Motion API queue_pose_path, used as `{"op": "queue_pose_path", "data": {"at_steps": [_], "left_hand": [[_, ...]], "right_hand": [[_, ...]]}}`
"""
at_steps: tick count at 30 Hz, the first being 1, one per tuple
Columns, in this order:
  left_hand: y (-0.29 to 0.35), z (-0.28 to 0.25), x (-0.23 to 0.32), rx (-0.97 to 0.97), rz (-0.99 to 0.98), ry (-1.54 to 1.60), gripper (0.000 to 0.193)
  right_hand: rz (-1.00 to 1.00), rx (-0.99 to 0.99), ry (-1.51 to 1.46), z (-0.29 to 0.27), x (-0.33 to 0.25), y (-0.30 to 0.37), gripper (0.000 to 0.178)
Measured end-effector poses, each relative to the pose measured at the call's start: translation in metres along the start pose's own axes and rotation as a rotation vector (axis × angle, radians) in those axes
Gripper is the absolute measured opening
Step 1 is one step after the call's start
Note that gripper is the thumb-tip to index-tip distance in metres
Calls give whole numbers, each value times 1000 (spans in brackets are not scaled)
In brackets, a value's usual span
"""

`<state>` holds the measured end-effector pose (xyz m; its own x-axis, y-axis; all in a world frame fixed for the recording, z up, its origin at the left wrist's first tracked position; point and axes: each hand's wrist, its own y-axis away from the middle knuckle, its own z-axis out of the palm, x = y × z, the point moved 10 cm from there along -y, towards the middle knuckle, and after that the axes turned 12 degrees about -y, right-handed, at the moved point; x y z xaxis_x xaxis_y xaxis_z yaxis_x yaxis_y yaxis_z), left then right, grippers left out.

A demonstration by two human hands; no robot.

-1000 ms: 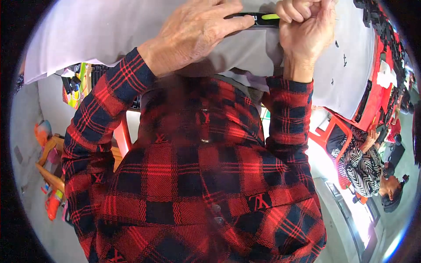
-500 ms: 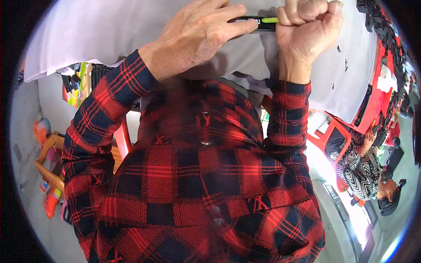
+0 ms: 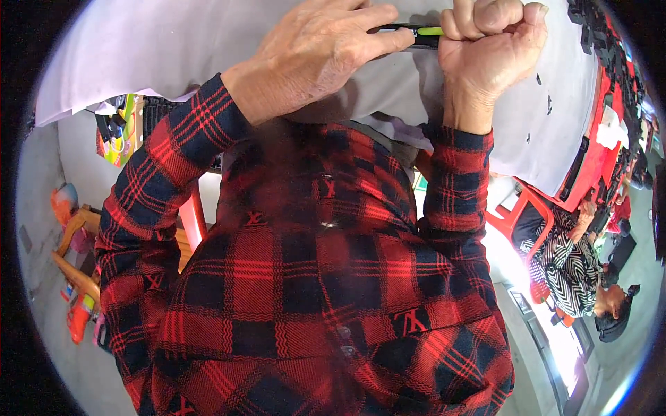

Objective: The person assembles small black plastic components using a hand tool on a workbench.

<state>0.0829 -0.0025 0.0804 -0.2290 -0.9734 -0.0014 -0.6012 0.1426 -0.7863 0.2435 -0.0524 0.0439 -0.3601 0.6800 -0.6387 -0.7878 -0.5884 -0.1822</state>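
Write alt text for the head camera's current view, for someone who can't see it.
The left hand touches a slim black piece and the right hand grips a yellow-green object over it, above a pale cloth. A red-and-dark plaid shirt fills the lower middle; at right, a person in zigzag-patterned clothing is near a red chair.

Work surface under pale grey-lilac cloth (image 3: 173,55), light creases, near edge hanging loose. Far middle: black flat piece (image 3: 427,41), partly hidden, looks laid on cloth. Right side: small black bits (image 3: 549,105) scattered. Far right edge: clustered black parts (image 3: 591,31). Beyond, right: red surface (image 3: 594,173) bearing white crumpled item (image 3: 610,130), more black parts.
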Motion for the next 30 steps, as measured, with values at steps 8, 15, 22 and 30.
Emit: {"op": "queue_pose_path", "data": {"at_steps": [8, 15, 22, 30], "left_hand": [[0, 19, -8, -433, -195, 123, 30], [4, 8, 0, -27, -15, -23, 29], [0, 19, -8, -435, -200, 116, 30], [-2, 16, -8, -435, -210, 108, 29]], "right_hand": [[-9, 16, 13, -3, -2, 1, 58], [-4, 35, 14, -6, -1, 0, 58], [133, 90, -568, -5, 10, 2, 58], [-20, -48, 4, 5, -4, 1, 58]]}}
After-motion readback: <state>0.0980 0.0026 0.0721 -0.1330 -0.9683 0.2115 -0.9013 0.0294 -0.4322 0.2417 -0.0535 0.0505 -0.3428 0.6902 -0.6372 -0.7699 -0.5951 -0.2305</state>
